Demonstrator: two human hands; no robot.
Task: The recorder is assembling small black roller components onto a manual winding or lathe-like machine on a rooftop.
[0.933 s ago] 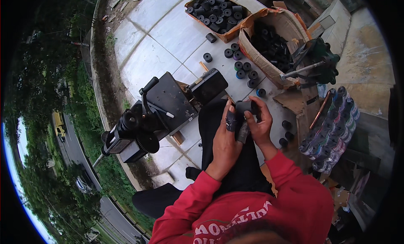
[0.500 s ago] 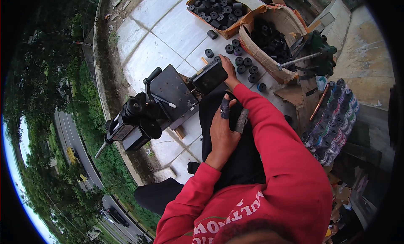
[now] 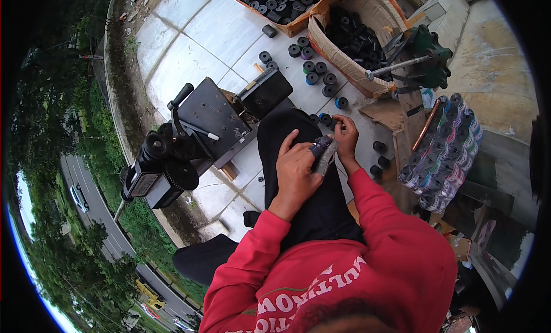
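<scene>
Left hand (image 3: 299, 171) over the trousers (image 3: 327, 204), right hand (image 3: 346, 139) beside a spool (image 3: 325, 119).
Left fingers loosely spread; the spool is just by the right fingers, whether grasped I cannot tell.

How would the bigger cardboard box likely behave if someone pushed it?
The box would probably flex rather than stay stiff, since its walls look bowed and its rim ragged. It may also feel fairly heavy, given the many black cylinders piled inside.

The right hand (image 3: 346, 140) is near, perhaps touching, a black cylinder (image 3: 325, 119).
</scene>
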